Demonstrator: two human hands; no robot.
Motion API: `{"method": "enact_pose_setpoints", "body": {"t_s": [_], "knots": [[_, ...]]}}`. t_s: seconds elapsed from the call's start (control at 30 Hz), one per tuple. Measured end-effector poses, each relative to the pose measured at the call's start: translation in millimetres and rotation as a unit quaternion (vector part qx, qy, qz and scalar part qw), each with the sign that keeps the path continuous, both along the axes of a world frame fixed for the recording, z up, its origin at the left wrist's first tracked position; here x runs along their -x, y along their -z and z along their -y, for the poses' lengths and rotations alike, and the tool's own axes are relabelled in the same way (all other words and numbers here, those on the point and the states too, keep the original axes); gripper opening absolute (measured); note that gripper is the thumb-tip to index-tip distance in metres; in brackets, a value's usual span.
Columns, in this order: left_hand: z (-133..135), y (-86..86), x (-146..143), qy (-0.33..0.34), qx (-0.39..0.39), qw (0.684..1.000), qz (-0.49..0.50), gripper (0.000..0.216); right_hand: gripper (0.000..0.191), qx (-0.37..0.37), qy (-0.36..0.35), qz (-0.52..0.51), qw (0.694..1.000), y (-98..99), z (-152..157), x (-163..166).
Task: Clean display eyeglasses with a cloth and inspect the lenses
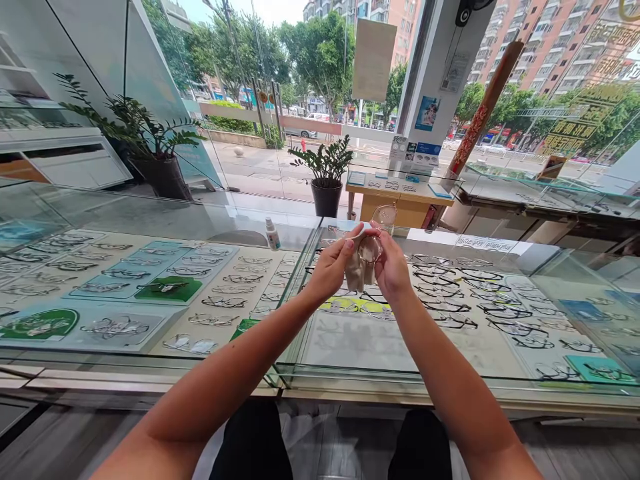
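Above the glass counter, my right hand [394, 268] is closed around a pair of thin-rimmed eyeglasses [386, 215]. One round lens stands up beyond the fingers, the other sits between my two hands. A beige cleaning cloth [355, 276] hangs down from my left hand [330, 265], whose fingers are closed on it, thumb uppermost. The cloth lies behind the nearer lens and appears to touch it. Some fingertips are hidden behind the cloth and the frame. On the counter to the left stands a small white spray bottle [272, 235].
Under the glass top of the display counter [345, 381] lie rows of eyeglasses [440, 293], some on green or blue trays. Potted plants [327, 193] stand beyond it, near the glass front. A wooden table [373, 200] with more eyewear is farther back.
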State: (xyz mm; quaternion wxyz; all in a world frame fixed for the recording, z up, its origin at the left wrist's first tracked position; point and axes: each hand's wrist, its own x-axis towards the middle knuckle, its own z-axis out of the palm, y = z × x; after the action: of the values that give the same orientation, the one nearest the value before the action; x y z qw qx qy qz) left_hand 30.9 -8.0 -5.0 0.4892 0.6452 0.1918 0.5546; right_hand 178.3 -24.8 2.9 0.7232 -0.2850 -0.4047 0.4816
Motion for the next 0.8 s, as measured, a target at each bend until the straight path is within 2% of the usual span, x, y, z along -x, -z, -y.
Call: {"method": "enact_pose_setpoints", "body": {"t_s": [0.23,0.5,0.63,0.8], "knots": [[20,-0.4,-7,-0.079,-0.078,0.994,-0.016,0.058,0.034,-0.014,-0.002,-0.016,1.0,8.1,-2,11],[14,9.5,-8,-0.117,-0.181,0.972,-0.091,0.058,0.035,-0.01,-0.006,-0.002,1.0,8.6,3,15],[15,8.9,-8,-0.122,-0.164,0.977,-0.064,0.06,0.035,-0.008,-0.008,-0.023,1.0,7.4,4,17],[16,9.4,-9,-0.111,-0.06,0.992,-0.012,0.059,0.034,-0.004,-0.025,-0.021,0.999,6.2,5,18]]}}
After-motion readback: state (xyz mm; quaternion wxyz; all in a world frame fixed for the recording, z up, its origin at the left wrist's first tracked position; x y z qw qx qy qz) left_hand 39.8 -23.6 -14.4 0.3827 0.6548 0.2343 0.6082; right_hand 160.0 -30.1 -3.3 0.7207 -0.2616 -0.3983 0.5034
